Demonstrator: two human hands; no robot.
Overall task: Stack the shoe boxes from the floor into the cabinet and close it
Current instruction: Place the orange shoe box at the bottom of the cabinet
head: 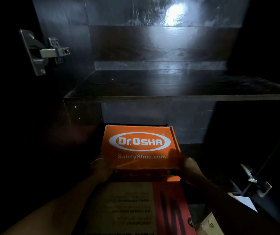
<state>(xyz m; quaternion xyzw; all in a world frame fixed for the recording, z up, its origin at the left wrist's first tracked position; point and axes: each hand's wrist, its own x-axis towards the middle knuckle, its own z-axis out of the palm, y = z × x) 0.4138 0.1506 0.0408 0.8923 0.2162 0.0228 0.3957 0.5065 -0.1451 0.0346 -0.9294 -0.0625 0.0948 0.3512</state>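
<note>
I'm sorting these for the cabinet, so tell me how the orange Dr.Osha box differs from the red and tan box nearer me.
The orange box is gripped by the left hand and right hand; the red and tan box is in neither hand. The orange box's print reads upright from the camera; the red and tan box's text is upside down. Both show printed tops facing up.

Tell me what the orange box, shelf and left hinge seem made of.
The orange box looks like printed cardboard, matte, folded edges. The shelf seems dark wood laminate: grain lines, glossy glare. The left hinge is likely metal: dull silvery sheen.
</note>
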